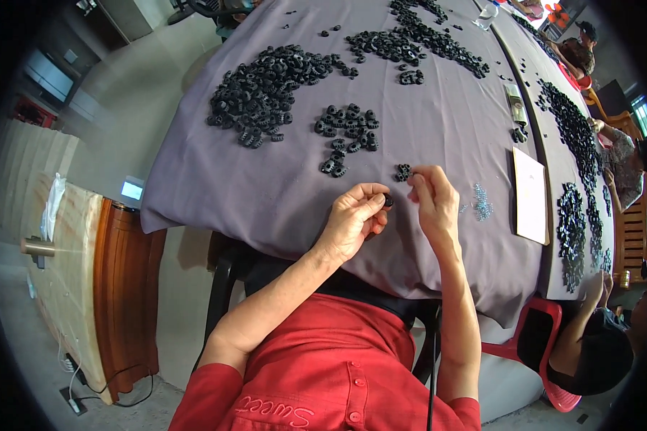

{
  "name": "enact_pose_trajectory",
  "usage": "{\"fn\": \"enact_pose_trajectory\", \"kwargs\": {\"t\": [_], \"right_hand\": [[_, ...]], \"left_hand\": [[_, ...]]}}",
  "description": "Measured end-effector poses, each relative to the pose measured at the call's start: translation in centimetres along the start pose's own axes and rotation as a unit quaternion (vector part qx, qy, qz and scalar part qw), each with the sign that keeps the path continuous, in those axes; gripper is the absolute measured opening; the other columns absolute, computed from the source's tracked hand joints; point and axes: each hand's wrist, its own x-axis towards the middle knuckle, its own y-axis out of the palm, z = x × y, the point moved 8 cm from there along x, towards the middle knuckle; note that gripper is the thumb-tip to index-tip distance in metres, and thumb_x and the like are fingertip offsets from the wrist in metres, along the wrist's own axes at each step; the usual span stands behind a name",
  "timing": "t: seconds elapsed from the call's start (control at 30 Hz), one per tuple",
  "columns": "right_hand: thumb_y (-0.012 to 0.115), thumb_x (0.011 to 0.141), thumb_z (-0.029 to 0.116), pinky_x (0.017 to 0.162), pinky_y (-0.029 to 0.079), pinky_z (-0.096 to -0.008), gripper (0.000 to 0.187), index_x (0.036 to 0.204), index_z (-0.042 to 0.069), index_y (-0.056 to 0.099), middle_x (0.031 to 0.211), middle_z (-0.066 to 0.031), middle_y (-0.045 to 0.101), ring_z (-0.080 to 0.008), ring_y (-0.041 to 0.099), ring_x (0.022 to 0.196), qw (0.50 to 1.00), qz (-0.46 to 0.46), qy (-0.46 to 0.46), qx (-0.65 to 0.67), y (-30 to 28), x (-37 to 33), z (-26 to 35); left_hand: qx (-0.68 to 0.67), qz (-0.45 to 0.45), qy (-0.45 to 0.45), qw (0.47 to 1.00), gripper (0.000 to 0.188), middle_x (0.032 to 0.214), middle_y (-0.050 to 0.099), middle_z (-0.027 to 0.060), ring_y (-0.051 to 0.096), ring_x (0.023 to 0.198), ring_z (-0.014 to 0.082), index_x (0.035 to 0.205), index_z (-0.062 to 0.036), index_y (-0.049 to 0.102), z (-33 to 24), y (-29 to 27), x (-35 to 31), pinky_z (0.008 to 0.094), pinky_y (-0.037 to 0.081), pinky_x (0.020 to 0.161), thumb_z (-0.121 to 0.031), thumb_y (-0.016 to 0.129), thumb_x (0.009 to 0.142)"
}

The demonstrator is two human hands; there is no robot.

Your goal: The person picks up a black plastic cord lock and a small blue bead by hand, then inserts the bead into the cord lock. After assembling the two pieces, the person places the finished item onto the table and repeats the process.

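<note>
Pinched between the thumb and fingers of my left hand (351, 219) is a small round black plastic part (388, 200). My right hand (436, 197) is held just to its right, thumb and fingertips pressed together; whatever they grip is too small to make out. Beside those fingertips lies a little group of black parts (402, 172) on the grey-purple tablecloth (266, 194). Right of my right hand is a scatter of tiny clear bluish beads (482, 204). Farther forward and left, a loose cluster of black parts (347, 128) is spread out.
Big heaps of black parts (259, 90) cover the far left, with more (438, 36) at the far side. A pale board (530, 194) and a small packet (515, 104) lie rightward. Other people (625, 169) sit at the adjoining table (557, 276); a red chair (546, 309) stands near.
</note>
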Motion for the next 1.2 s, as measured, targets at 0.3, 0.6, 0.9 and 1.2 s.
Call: {"fn": "enact_pose_trajectory", "kwargs": {"t": [0.3,0.6,0.9,1.2], "right_hand": [[0.052,0.091,0.002,0.049,0.046,-0.0213,0.005,0.094,-0.001,0.055,0.073,-0.0038,0.057,-0.0066,0.051,0.055,0.940,-0.043,0.159,0.298,-2.0,-6.1,-2.9],[0.054,0.088,-0.002,0.053,0.047,-0.0217,0.012,0.100,-0.002,0.054,0.076,-0.0041,0.059,-0.0066,0.054,0.060,0.950,-0.067,0.149,0.265,-2.4,-6.5,-2.9],[0.057,0.085,0.000,0.050,0.043,-0.0205,0.007,0.090,0.000,0.052,0.070,-0.0023,0.057,-0.0059,0.051,0.055,0.954,-0.059,0.148,0.253,-2.0,-6.4,-3.0],[0.056,0.084,-0.002,0.047,0.041,-0.0207,0.006,0.085,0.001,0.051,0.067,-0.0020,0.057,-0.0051,0.049,0.053,0.950,-0.079,0.149,0.263,-1.9,-6.7,-3.3]], "left_hand": [[0.084,0.046,0.000,0.995,0.014,0.072,0.059,0.0021,0.052,0.057,0.0081,0.103,-0.0049,0.060,2.8,4.0,2.3,0.0201,0.043,0.052,-0.012,0.056,0.091],[0.117,0.026,-0.008,0.993,0.015,0.067,0.057,0.0007,0.051,0.054,0.0077,0.104,-0.0069,0.061,3.2,3.8,2.2,0.0191,0.042,0.050,-0.014,0.057,0.091],[0.111,0.010,0.018,0.994,0.015,0.068,0.057,0.0013,0.051,0.055,0.0085,0.104,-0.0065,0.061,3.3,3.2,2.0,0.0195,0.042,0.050,-0.012,0.057,0.091],[0.136,-0.010,0.055,0.989,0.015,0.073,0.059,0.0005,0.051,0.053,0.0061,0.101,-0.0029,0.063,3.2,3.1,1.5,0.0192,0.041,0.046,-0.010,0.061,0.088]]}}
